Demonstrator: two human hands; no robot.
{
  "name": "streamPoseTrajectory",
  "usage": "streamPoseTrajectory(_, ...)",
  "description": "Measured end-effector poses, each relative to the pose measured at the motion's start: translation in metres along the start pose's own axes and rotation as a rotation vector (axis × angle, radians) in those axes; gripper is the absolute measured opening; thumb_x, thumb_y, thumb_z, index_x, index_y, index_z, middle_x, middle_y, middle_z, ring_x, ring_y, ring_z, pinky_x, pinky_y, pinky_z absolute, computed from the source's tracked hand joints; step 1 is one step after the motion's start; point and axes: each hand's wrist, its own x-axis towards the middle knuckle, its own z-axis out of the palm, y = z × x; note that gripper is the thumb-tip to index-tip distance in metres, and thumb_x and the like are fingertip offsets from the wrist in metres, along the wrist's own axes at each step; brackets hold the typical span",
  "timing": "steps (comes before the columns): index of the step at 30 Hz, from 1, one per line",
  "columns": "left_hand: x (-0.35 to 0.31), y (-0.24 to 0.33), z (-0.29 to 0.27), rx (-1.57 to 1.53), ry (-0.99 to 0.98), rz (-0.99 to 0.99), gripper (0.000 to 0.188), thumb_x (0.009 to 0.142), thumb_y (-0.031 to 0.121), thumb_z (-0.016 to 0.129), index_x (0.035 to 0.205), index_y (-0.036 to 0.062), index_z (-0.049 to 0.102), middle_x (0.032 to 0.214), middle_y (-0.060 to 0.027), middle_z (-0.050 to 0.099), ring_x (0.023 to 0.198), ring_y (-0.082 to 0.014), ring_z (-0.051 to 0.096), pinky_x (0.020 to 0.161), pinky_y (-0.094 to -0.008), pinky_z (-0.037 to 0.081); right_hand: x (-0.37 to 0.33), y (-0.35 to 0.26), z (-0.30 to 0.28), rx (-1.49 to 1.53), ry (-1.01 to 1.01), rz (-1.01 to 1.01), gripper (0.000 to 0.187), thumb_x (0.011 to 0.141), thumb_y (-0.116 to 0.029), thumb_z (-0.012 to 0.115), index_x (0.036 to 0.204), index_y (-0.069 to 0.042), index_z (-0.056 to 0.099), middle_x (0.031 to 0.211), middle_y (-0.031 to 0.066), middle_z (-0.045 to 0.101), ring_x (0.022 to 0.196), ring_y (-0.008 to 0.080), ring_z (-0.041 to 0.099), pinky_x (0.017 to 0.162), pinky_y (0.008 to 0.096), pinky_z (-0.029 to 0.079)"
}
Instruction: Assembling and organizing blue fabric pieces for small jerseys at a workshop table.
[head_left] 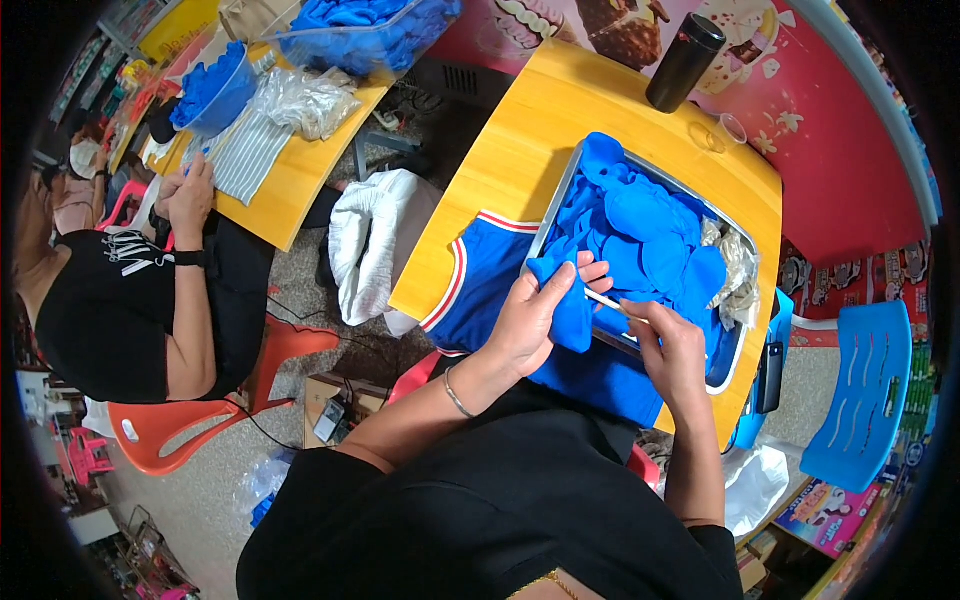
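Note:
My left hand (528, 318) is closed on a soft, flat blue piece (572, 322), pinched between thumb and fingers over the near left edge of a metal tray (562, 196). Between the fingertips of my right hand (672, 352) is a thin white stick (606, 300), its far end against or just beside the blue piece; its tip is hard to make out. Several similar rounded blue pieces (640, 215) are heaped in the tray. Under the tray's near side lies a blue garment (490, 275) with red and white striped trim.
A black bottle (686, 64) and a clear cup (732, 128) stand at the table's far right. Crumpled clear plastic (738, 270) lies in the tray. At left, a co-worker (110, 300) sits by another table with a blue basket (225, 105). A blue chair (862, 385) stands right.

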Motion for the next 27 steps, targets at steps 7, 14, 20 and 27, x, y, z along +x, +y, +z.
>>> streamPoseTrajectory(7,0.006,-0.004,-0.005,-0.103,0.04,-0.039,0.036,0.097,0.024,0.041,0.122,-0.002,0.044,0.119,-0.02,0.054,0.111,-0.0292,0.054,0.096,-0.0415,0.044,-0.003,-0.014,-0.001,-0.076,0.013,0.086,0.018,0.08,-0.008,0.061,0.097,-0.014,0.065,0.076,0.0106,0.063,0.063,0.0285,0.061,0.055,0.0359,0.046)
streamPoseTrajectory(14,0.016,0.005,-0.012,-0.208,0.027,0.078,0.047,0.096,0.034,0.039,0.129,0.0001,0.036,0.13,-0.0187,0.045,0.119,-0.0288,0.047,0.102,-0.0404,0.036,0.007,0.042,-0.044,0.139,0.05,0.257,0.023,0.079,-0.009,0.063,0.102,-0.011,0.063,0.077,0.0101,0.064,0.065,0.0256,0.062,0.059,0.0324,0.048)
streamPoseTrajectory(20,0.012,-0.002,0.007,-0.27,-0.074,0.083,0.047,0.096,0.039,0.036,0.131,0.0085,0.036,0.132,-0.0137,0.045,0.125,-0.026,0.04,0.105,-0.0378,0.031,0.028,0.03,-0.024,-0.295,0.427,-0.131,0.03,0.076,-0.01,0.067,0.105,-0.009,0.061,0.089,0.0113,0.06,0.084,0.0262,0.058,0.071,0.0345,0.047)
streamPoseTrajectory(27,0.003,-0.014,0.031,-0.183,-0.088,0.129,0.043,0.097,0.04,0.03,0.134,0.0167,0.033,0.142,-0.0059,0.033,0.13,-0.0219,0.032,0.106,-0.0403,0.027,0.021,-0.028,0.038,0.655,0.262,0.072,0.031,0.08,-0.015,0.067,0.104,-0.002,0.052,0.086,0.0074,0.061,0.073,0.011,0.056,0.064,0.0241,0.045)
